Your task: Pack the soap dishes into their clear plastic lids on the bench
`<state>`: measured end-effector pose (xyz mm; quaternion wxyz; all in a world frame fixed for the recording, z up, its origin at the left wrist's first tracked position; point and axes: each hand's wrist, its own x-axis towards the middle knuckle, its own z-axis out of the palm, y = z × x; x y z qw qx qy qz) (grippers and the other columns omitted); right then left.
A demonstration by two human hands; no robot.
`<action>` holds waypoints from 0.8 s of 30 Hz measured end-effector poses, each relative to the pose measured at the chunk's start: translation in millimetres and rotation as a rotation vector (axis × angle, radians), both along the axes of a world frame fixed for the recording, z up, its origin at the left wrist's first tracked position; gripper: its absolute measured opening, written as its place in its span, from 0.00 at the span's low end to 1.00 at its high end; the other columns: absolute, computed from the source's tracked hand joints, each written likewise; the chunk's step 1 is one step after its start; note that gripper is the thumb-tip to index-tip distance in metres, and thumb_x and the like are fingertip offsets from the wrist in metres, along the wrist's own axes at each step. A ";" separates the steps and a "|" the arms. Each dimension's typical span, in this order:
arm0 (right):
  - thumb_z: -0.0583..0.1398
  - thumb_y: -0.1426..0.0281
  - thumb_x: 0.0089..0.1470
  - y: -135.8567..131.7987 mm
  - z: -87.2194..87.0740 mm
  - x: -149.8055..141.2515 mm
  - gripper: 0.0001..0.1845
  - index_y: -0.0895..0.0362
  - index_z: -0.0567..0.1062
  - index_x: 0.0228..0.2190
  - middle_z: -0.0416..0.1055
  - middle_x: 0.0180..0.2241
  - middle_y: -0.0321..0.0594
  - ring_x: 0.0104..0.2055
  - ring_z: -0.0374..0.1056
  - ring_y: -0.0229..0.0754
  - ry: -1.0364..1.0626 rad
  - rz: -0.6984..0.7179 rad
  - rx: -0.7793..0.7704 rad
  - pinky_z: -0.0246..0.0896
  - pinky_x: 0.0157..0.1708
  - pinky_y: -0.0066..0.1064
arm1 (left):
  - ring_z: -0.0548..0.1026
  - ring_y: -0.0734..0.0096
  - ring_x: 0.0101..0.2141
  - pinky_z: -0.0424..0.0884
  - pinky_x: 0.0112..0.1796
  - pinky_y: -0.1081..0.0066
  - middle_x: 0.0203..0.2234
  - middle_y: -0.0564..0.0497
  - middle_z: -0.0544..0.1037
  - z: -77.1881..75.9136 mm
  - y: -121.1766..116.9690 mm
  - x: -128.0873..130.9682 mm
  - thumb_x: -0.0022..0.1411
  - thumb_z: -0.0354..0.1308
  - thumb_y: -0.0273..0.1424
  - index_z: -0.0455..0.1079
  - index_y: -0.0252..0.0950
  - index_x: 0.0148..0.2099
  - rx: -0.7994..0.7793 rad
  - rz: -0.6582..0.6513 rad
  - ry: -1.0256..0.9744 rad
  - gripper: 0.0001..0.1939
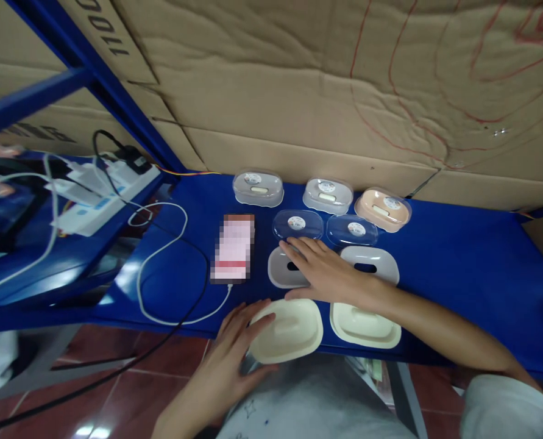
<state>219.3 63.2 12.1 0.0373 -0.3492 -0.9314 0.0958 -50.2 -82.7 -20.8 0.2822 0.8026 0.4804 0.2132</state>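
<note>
My left hand (228, 356) grips the left edge of a cream oval tray (289, 329) at the near edge of the blue table (458, 268), fingers curled round its rim. My right hand (323, 271) lies flat, fingers stretched out, on a grey oval insert with a dark slot (283, 271). A second white insert (374, 262) sits to its right, and another cream tray (365, 326) lies below that. Two clear lids (297, 224) (352, 230) rest just beyond my right fingers.
Three closed oval boxes stand along the cardboard wall: two clear (258, 187) (328, 195) and one peach (383, 209). A phone (233, 248) with a white cable (161, 268) lies left of the parts. A power strip (111, 189) sits on the left.
</note>
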 end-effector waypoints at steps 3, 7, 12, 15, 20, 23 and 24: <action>0.61 0.39 0.61 1.1 2.4 -0.2 0.58 0.67 0.53 0.74 0.52 0.74 0.68 0.75 0.53 0.69 0.041 0.021 0.020 0.55 0.69 0.64 | 0.66 0.40 0.70 0.69 0.63 0.33 0.72 0.46 0.66 1.0 4.5 2.3 0.67 0.68 0.34 0.57 0.56 0.74 0.019 -0.076 0.045 0.39; 0.58 0.46 0.68 -4.6 18.6 14.8 0.48 0.65 0.55 0.73 0.56 0.73 0.63 0.75 0.52 0.63 0.154 0.016 0.044 0.55 0.70 0.61 | 0.64 0.40 0.70 0.71 0.63 0.35 0.73 0.45 0.64 1.9 9.8 5.6 0.69 0.65 0.32 0.59 0.56 0.73 0.054 -0.087 0.039 0.35; 0.59 0.56 0.71 -44.7 35.9 38.1 0.33 0.61 0.66 0.67 0.66 0.67 0.59 0.71 0.59 0.60 0.210 0.022 0.065 0.61 0.67 0.58 | 0.65 0.39 0.69 0.70 0.63 0.34 0.72 0.43 0.63 1.5 14.3 10.5 0.70 0.64 0.32 0.58 0.55 0.73 0.070 -0.086 0.031 0.35; 0.61 0.51 0.68 -78.5 31.6 37.8 0.35 0.60 0.68 0.66 0.69 0.65 0.55 0.68 0.63 0.59 0.192 0.097 0.053 0.62 0.66 0.55 | 0.66 0.40 0.68 0.70 0.63 0.35 0.70 0.43 0.65 3.4 14.8 12.5 0.67 0.66 0.31 0.60 0.54 0.72 0.028 -0.068 -0.016 0.36; 0.62 0.58 0.70 -110.9 9.4 16.8 0.24 0.58 0.74 0.60 0.77 0.58 0.48 0.62 0.68 0.52 0.237 0.095 0.126 0.62 0.65 0.49 | 0.70 0.45 0.66 0.78 0.59 0.45 0.70 0.43 0.63 7.4 13.2 14.9 0.66 0.68 0.30 0.60 0.55 0.71 -0.128 -0.014 -0.145 0.36; 0.60 0.69 0.72 -118.3 -2.7 1.1 0.09 0.55 0.79 0.49 0.81 0.43 0.41 0.49 0.74 0.45 0.264 0.068 0.108 0.68 0.56 0.42 | 0.70 0.45 0.67 0.78 0.59 0.46 0.71 0.45 0.63 6.9 13.7 12.8 0.66 0.67 0.29 0.61 0.57 0.70 -0.147 0.039 -0.166 0.35; 0.59 0.72 0.72 -120.7 -5.5 -3.6 0.08 0.55 0.79 0.47 0.81 0.40 0.39 0.45 0.74 0.43 0.269 0.061 0.098 0.69 0.52 0.40 | 0.69 0.45 0.67 0.78 0.58 0.46 0.71 0.45 0.63 6.9 14.0 10.7 0.67 0.66 0.29 0.61 0.57 0.70 -0.146 0.055 -0.173 0.35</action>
